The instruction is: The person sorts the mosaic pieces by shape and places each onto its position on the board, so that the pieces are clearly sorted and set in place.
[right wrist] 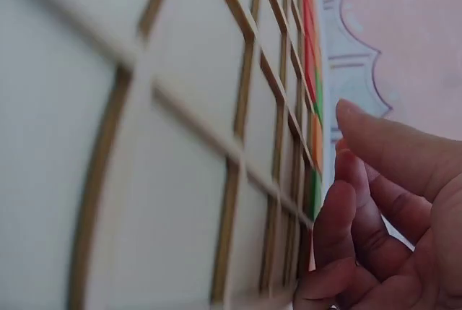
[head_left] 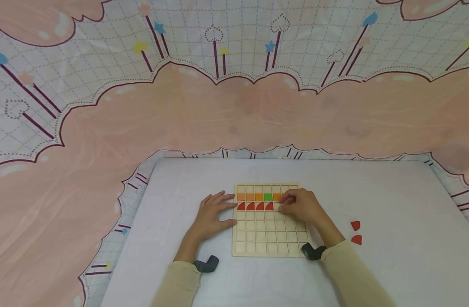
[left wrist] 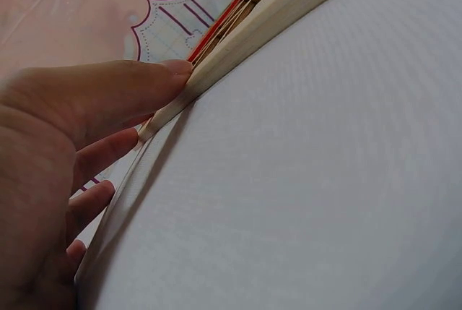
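A pale wooden grid board (head_left: 253, 236) lies on the white table. Its second row has orange and green squares (head_left: 259, 197); below are several red quarter-circle pieces (head_left: 250, 207). My left hand (head_left: 211, 215) rests along the board's left edge, fingers spread; in the left wrist view the thumb (left wrist: 155, 82) touches the wooden rim. Over the board's upper right is my right hand (head_left: 301, 207), fingers bent, thumb and fingertips beside the red row's end. Whether anything sits between them is hidden. The right wrist view shows its bent fingers (right wrist: 361, 209) by the board's edge.
Two loose red quarter-circle pieces (head_left: 356, 232) lie on the table right of the board. A dark wrist camera (head_left: 313, 251) overhangs the board's lower right corner, another (head_left: 206, 264) is on the left wrist. Patterned pink cloth (head_left: 257, 115) lies beyond the table's far edge.
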Motion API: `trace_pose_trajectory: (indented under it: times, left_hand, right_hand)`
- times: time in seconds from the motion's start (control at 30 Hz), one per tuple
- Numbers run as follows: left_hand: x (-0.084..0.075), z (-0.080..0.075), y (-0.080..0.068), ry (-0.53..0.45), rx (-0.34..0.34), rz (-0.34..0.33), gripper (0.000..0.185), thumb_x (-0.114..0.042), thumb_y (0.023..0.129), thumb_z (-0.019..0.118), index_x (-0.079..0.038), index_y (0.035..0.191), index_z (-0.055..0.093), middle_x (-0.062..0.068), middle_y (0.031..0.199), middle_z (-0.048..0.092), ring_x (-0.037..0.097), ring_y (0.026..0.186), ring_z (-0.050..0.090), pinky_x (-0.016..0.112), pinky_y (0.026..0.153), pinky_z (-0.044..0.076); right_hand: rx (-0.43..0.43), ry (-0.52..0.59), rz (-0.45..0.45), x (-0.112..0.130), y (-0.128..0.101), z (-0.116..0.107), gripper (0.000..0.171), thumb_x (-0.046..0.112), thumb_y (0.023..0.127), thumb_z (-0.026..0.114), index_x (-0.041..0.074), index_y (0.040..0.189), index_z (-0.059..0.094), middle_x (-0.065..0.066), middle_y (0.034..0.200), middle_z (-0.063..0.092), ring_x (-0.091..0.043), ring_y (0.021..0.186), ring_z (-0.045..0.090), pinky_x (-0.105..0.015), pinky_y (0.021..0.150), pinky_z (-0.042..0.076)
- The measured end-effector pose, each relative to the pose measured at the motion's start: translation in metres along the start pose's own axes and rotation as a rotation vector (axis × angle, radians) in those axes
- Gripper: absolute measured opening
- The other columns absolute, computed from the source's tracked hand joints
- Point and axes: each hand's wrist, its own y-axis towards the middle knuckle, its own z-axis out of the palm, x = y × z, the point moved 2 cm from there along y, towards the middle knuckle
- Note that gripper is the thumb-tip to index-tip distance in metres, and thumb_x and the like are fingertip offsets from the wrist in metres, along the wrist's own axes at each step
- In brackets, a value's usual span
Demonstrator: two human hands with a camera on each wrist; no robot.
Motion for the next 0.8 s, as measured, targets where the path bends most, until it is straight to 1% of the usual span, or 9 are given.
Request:
trace_pose_trajectory:
  times: [0.1,0.23,0.33,0.47,0.6,0.7,0.8]
  left_hand:
    - [0.000,0.000,0.000,0.004,-0.001,0.002,0.051,-0.044,0.083,0.078,-0.022,0.130,0.071,-0.003,0.153,0.054,0.025,0.154,0.032,0.060,0.125,0.015]
    - [0.000,0.000,0.000,0.000,-0.005,0.005,0.052,-0.044,0.083,0.078,-0.022,0.130,0.071,-0.003,0.153,0.054,0.026,0.154,0.032,0.060,0.125,0.015]
    - [0.000,0.000,0.000,-0.004,-0.005,0.006,0.052,-0.044,0.083,0.078,-0.022,0.130,0.071,-0.002,0.153,0.054,0.026,0.154,0.032,0.061,0.125,0.015]
    - [0.000,-0.001,0.000,0.001,-0.003,0.007,0.051,-0.044,0.083,0.078,-0.022,0.129,0.072,-0.002,0.153,0.055,0.026,0.154,0.032,0.061,0.124,0.016]
    - [-0.001,-0.001,0.000,0.003,-0.005,0.009,0.051,-0.043,0.083,0.079,-0.022,0.129,0.072,-0.002,0.152,0.055,0.027,0.153,0.033,0.062,0.124,0.017]
    - [0.000,-0.001,0.000,0.003,-0.006,0.007,0.051,-0.043,0.083,0.079,-0.022,0.129,0.072,-0.002,0.153,0.055,0.026,0.154,0.033,0.061,0.124,0.017]
    - [-0.001,0.000,0.000,0.010,-0.005,0.001,0.051,-0.043,0.083,0.079,-0.023,0.129,0.072,-0.003,0.153,0.055,0.026,0.154,0.032,0.061,0.124,0.017]
  right_hand:
    - [0.006,0.007,0.019,-0.009,-0.004,-0.011,0.017,0.026,0.084,0.083,0.017,0.096,0.075,0.001,0.085,0.068,-0.018,0.085,0.059,-0.031,0.076,0.047]
    - [0.031,0.019,0.013,-0.021,-0.009,-0.029,0.021,0.030,0.085,0.082,0.016,0.100,0.076,0.000,0.090,0.069,-0.019,0.088,0.059,-0.031,0.077,0.047]
    - [0.067,0.020,-0.003,-0.029,-0.014,-0.043,0.023,0.030,0.087,0.080,0.015,0.103,0.076,-0.001,0.093,0.070,-0.019,0.090,0.058,-0.031,0.079,0.048]
    - [0.106,-0.006,0.008,-0.042,-0.023,-0.059,0.020,0.030,0.088,0.079,0.018,0.103,0.076,0.001,0.095,0.070,-0.018,0.092,0.058,-0.031,0.081,0.048]
    - [0.111,-0.076,0.040,-0.054,-0.034,-0.077,0.020,0.034,0.088,0.080,0.021,0.103,0.077,0.003,0.098,0.071,-0.018,0.094,0.059,-0.031,0.083,0.048]
    - [0.119,-0.111,0.069,-0.064,-0.042,-0.089,0.025,0.037,0.088,0.079,0.020,0.105,0.077,0.002,0.100,0.071,-0.019,0.095,0.058,-0.031,0.080,0.049]
    - [0.136,-0.119,0.096,-0.075,-0.050,-0.100,0.027,0.038,0.088,0.079,0.019,0.108,0.076,0.001,0.101,0.070,-0.019,0.094,0.057,-0.031,0.078,0.049]
